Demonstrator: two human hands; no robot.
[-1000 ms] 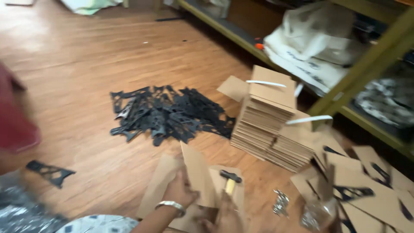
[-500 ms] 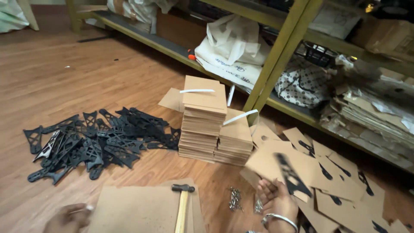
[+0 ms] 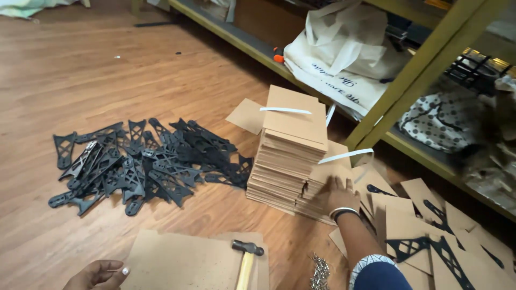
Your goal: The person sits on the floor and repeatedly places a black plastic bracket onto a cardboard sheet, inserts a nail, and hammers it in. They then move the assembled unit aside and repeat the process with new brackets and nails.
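Note:
My right hand (image 3: 337,194), a bracelet on its wrist, lies with spread fingers on the lower of two stacks of brown cardboard sheets (image 3: 293,145) and holds nothing. My left hand (image 3: 99,274) sits at the bottom edge with its fingers curled, beside a flat cardboard sheet (image 3: 183,263) on the floor. A hammer (image 3: 244,259) with a wooden handle lies on that sheet. A small pile of metal nails (image 3: 321,271) lies just right of the hammer.
A heap of black lattice brackets (image 3: 140,161) spreads over the wooden floor on the left. Cardboard pieces with black brackets on them (image 3: 430,239) lie at the right. A yellow-green shelf frame (image 3: 424,70) holds white bags (image 3: 344,53) behind the stacks.
My right hand has left the bracket-covered cardboard pieces at the right and moved up to the cardboard stack. My left hand has stayed by the flat sheet.

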